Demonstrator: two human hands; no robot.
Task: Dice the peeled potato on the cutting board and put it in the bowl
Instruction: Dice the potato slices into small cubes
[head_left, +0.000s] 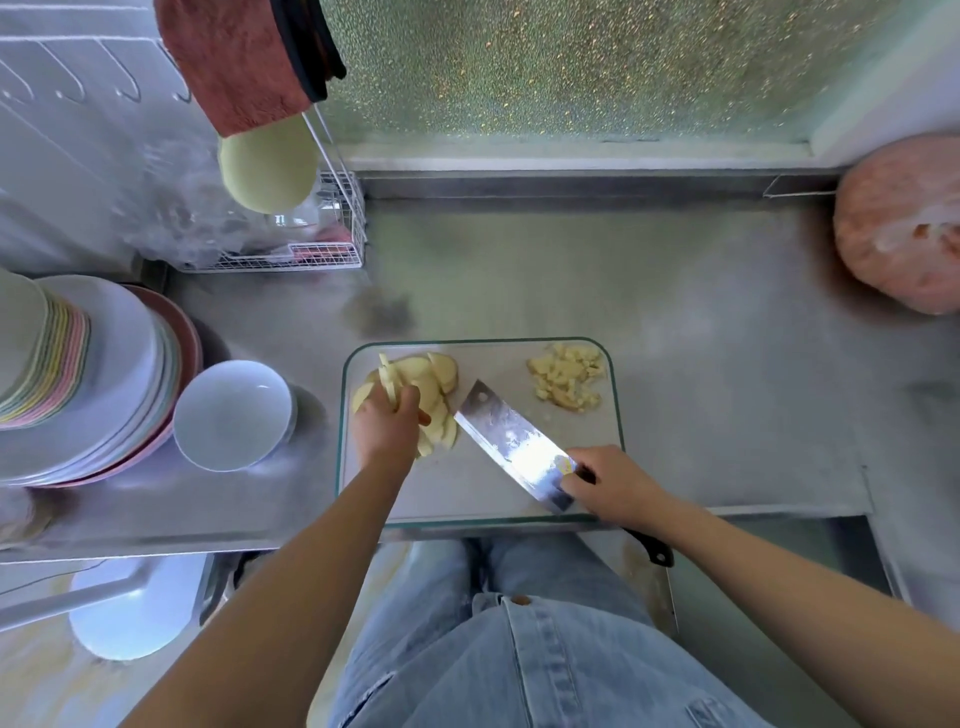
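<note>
A clear glass cutting board (519, 499) lies on the steel counter in front of me. Pale potato slices (434, 376) are heaped at its far left. My left hand (387, 428) rests on that heap and pinches a few slices upright between its fingers. A small pile of diced potato (566, 376) sits at the board's far right corner. My right hand (610, 486) grips the handle of a cleaver (511, 447), whose broad blade lies tilted across the board, tip toward the slices. An empty white bowl (231, 415) stands left of the board.
A tall stack of plates (88, 379) fills the counter left of the bowl. A white wire rack (322, 249) with hanging cloths stands at the back left. A pinkish wrapped round object (904, 223) sits at the far right. The counter's front edge runs just under the board.
</note>
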